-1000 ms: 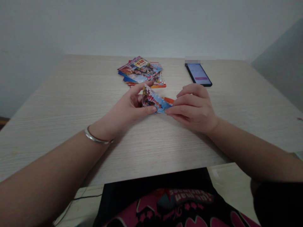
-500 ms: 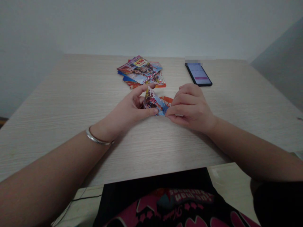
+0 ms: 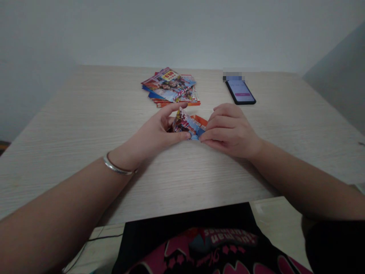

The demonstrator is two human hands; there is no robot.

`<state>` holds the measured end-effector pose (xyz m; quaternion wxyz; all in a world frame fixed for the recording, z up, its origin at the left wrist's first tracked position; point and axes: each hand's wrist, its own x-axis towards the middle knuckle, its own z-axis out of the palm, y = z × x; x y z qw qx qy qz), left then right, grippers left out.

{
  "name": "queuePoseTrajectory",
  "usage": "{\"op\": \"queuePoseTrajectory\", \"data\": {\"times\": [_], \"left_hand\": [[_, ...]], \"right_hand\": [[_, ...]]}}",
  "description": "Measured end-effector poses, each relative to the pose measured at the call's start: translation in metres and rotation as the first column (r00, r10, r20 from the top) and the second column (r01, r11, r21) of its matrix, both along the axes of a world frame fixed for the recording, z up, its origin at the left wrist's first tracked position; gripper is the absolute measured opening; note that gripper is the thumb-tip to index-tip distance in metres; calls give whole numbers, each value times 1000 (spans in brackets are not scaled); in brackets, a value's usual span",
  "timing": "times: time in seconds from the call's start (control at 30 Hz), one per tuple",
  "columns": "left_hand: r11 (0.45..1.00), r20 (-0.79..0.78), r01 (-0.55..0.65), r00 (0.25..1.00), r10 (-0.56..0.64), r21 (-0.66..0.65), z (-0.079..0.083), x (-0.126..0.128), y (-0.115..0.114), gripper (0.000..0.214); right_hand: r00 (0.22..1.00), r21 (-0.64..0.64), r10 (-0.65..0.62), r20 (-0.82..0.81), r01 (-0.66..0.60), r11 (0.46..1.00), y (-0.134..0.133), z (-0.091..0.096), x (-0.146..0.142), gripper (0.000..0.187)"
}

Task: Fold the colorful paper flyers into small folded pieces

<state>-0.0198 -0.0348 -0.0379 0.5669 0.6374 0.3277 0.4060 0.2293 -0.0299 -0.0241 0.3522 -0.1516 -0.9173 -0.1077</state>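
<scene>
Between my hands is a folded piece of printed paper, blue, pink and orange, with a pointed corner standing up on its left side. My left hand grips its left part, thumb pressed on the near face and the other fingers behind it. The right end is pinched in the fingertips of my right hand, whose fingers are curled and cover that end. Both hands rest low over the table, just in front of a pile of printed leaflets.
A phone with a lit screen lies behind my right hand. The pale wooden table meets a wall at the back. Its near edge is by my lap, where a thin dark cable hangs at the left.
The fingers of my right hand have shifted very slightly, and a bit more of the orange flap shows beside them. Both hands keep hold of the folded paper.
</scene>
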Motion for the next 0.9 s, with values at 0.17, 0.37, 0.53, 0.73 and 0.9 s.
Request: {"op": "queuePoseTrajectory", "data": {"times": [0.17, 0.37, 0.53, 0.73, 0.9], "left_hand": [[996, -46, 1, 999, 3, 85, 2, 1, -2, 68], [961, -160, -59, 981, 106, 271, 3, -1, -4, 51], [954, -196, 7, 979, 54, 298, -2, -8, 2, 50], [915, -291, -5, 947, 134, 402, -2, -12, 3, 48], [861, -377, -30, 891, 254, 508, 5, -8, -1, 50]], "right_hand": [[997, 66, -24, 69, 19, 998, -3, 0, -3, 16], [1000, -6, -14, 18, 14, 1000, 6, -3, 1, 10], [999, 68, -27, 34, 24, 997, 12, -8, 11, 15], [997, -43, 12, 70, -9, 999, 11, -11, 12, 17], [997, -104, 77, -21, -79, 991, 10, -10, 5, 14]]}}
